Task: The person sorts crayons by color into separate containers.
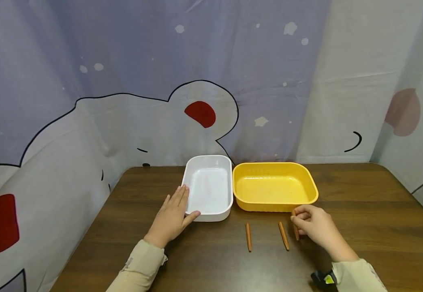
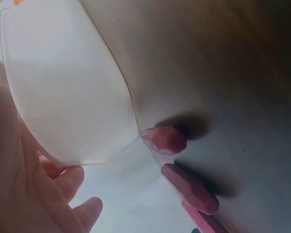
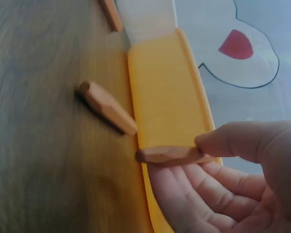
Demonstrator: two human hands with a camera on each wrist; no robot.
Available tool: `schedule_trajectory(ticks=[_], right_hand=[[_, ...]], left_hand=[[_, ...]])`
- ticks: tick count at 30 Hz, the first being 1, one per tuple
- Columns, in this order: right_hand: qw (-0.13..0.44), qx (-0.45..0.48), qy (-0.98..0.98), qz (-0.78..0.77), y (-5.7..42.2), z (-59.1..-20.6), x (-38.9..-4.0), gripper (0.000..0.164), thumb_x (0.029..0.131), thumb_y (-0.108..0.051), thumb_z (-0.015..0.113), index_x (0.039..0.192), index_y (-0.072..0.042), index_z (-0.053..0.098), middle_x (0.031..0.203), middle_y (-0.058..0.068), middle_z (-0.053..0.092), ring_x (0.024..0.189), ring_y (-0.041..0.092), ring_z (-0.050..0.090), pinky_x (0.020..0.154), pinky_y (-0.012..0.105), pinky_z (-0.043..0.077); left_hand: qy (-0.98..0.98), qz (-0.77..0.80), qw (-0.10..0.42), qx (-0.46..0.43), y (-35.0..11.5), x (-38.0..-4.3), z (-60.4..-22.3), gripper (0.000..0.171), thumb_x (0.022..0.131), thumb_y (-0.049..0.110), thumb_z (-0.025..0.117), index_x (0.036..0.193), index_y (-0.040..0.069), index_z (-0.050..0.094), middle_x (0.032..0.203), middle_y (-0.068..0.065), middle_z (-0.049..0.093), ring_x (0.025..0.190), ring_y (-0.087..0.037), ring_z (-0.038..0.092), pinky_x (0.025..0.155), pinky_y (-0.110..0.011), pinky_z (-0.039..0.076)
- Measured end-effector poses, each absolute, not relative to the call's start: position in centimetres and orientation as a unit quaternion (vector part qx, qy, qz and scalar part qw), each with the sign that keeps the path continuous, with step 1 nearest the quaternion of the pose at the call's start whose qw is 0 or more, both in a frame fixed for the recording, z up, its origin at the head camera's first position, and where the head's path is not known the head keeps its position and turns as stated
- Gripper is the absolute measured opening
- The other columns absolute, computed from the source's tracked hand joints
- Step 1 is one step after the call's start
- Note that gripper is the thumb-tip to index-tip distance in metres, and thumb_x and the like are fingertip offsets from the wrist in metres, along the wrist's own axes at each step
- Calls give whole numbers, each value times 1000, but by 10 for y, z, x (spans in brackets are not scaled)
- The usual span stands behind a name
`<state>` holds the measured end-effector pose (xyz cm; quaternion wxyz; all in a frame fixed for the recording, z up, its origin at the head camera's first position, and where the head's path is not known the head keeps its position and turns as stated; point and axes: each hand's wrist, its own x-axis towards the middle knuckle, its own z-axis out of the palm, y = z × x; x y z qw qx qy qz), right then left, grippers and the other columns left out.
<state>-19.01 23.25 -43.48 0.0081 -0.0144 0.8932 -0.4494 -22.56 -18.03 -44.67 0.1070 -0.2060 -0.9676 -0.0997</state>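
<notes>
Backdrop: printed curtain [image 1: 262, 73], lilac and white with cartoon outlines, standing behind a brown wood-grain desk [image 1: 211, 267].

Head view. White tray [image 1: 211, 217], long side running away from the person; yellow tray [image 1: 270, 207], set crosswise just beside it. Left hand [image 1: 171, 219]: fingers extended, laid against the white tray's left rim, thumb at the near corner, grasping nothing. Right hand [image 1: 311, 225]: pinching the held stick [image 1: 296, 233], brown, before the yellow tray's near right corner. Two loose sticks on the desk: left stick [image 1: 248, 237], middle stick [image 1: 284, 236], the latter near the right hand. Room: desk surface extends right of the yellow tray and left of the white one; both trays sit close to the back edge, leaving little slack there. Risk, as judged: a low approach could knock the yellow tray's rim and shove it into its neighbour.

Left wrist view. White tray wall beside the hand; sticks beyond, foreshortened.

Right wrist view. Held stick across thumb and fingers, far end projecting past the grip. Risk, as judged: off-centre pinching may let it swivel or slip; a sideways sweep could disturb the middle stick.
</notes>
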Motion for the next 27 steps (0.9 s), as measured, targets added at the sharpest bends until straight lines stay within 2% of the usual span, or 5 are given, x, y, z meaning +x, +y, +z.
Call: schedule_trajectory(ticks=[7, 14, 23, 27], right_hand=[[20, -42, 840, -540, 224, -429, -189, 30, 96, -7, 67, 116, 14, 61, 93, 13, 69, 80, 15, 70, 69, 32, 62], [5, -66, 792, -607, 218, -422, -191, 32, 97, -5, 65, 120, 17, 59, 96, 14, 70, 80, 10, 69, 71, 31, 62], [-5, -81, 767, -636, 215, -405, -206, 36, 99, -8, 65, 123, 18, 57, 112, 15, 69, 88, 8, 70, 74, 31, 62], [6, -91, 752, -653, 211, -397, -217, 37, 99, -6, 63, 124, 20, 54, 109, 13, 70, 87, 10, 71, 75, 31, 61]], left_hand=[[-968, -104, 108, -202, -179, -226, -446, 85, 100, 55, 54, 154, -8, 32, 162, -21, 29, 152, -34, 24, 119, -59, 25], [-968, -102, 110, -203, -179, -224, -446, 85, 101, 54, 54, 154, -8, 31, 162, -22, 29, 152, -34, 24, 118, -60, 26], [-967, -103, 110, -205, -179, -224, -445, 85, 101, 54, 54, 154, -9, 32, 162, -23, 29, 151, -34, 25, 118, -59, 27], [-968, -103, 105, -203, -179, -224, -445, 85, 101, 53, 54, 154, -9, 30, 162, -23, 27, 152, -34, 24, 119, -58, 26]])
